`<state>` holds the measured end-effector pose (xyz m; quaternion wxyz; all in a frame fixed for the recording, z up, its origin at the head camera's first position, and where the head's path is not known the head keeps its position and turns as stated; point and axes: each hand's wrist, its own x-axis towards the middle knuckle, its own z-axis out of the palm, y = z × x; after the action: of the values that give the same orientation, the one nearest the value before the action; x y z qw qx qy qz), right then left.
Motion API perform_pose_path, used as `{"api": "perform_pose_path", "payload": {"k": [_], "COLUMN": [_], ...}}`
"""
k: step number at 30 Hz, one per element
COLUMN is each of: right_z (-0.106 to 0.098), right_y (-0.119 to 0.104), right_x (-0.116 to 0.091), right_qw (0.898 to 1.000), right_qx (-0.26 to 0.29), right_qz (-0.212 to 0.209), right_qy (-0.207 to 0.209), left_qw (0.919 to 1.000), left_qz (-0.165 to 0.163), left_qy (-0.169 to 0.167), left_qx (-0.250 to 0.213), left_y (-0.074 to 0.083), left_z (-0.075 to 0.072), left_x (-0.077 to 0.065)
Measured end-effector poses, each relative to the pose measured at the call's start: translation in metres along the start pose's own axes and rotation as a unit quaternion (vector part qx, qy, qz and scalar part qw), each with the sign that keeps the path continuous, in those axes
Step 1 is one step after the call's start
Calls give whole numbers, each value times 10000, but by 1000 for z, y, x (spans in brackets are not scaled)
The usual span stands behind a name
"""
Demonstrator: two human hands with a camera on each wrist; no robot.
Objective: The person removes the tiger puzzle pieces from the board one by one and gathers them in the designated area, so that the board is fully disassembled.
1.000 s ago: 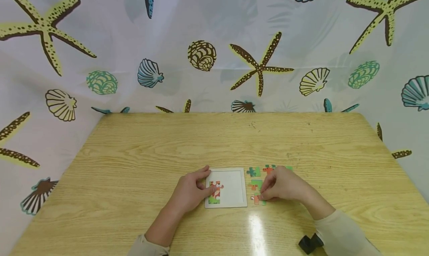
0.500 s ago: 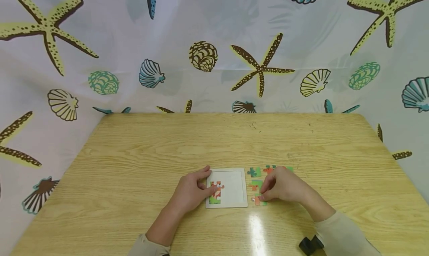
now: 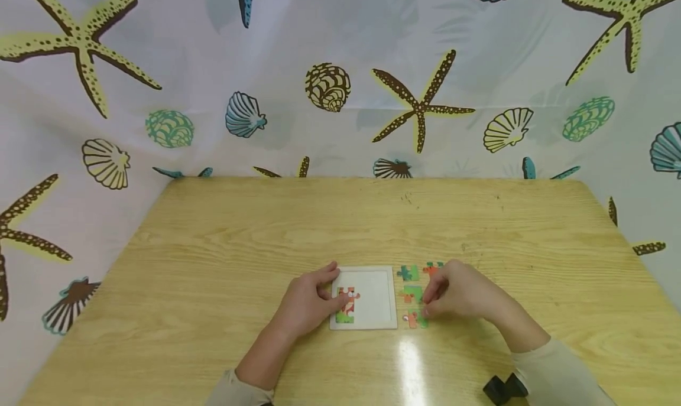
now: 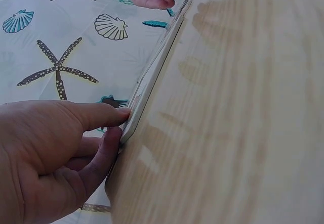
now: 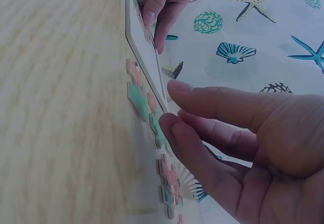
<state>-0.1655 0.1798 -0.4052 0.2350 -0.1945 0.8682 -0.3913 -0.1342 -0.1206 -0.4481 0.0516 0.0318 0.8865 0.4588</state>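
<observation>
My left hand [image 3: 305, 302] pinches the left edge of a white square puzzle tray [image 3: 376, 302], thumb on top. In the tray's left part, near the thumb, lie joined red and green jigsaw pieces [image 3: 346, 318]. My right hand [image 3: 465, 294] hovers at the right side of several loose jigsaw pieces. Its thumb and forefinger stand apart in the right wrist view, with nothing between them. Closest to these fingertips is an orange-and-green jigsaw piece [image 3: 412, 319]. Behind it lie a green-and-orange piece [image 3: 412, 292] and a teal-green piece [image 3: 408, 273]. The hand partly covers an orange piece [image 3: 433, 269].
The wooden table [image 3: 255, 229] extends around the tray. A white cloth [image 3: 287, 134] printed with shells and starfish hangs behind it and at both sides. By the right sleeve is a small black object [image 3: 504, 388].
My right fingertips have come off the nearest orange-and-green piece and moved slightly right. The far-right green piece is now hidden behind that hand. My left hand keeps its hold; the head view shifts slightly.
</observation>
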Motion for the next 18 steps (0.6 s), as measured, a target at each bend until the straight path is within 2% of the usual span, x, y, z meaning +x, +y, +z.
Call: {"api": "perform_pose_path", "payload": {"k": [7,18], "right_z": [0,5], "right_y": [7,7], "right_x": [6,11], "right_qw": [9989,9944], "right_qx": [405,904], "right_qz": [-118,-282], "right_qy": [-217,-464], "left_qw": [9999,9999], "left_qz": [144,43], "left_qy": [-81,-143], "left_qx": [49,38], "left_y": [0,-1], "left_z": [-2,-2], "left_x": [-1,-1]}}
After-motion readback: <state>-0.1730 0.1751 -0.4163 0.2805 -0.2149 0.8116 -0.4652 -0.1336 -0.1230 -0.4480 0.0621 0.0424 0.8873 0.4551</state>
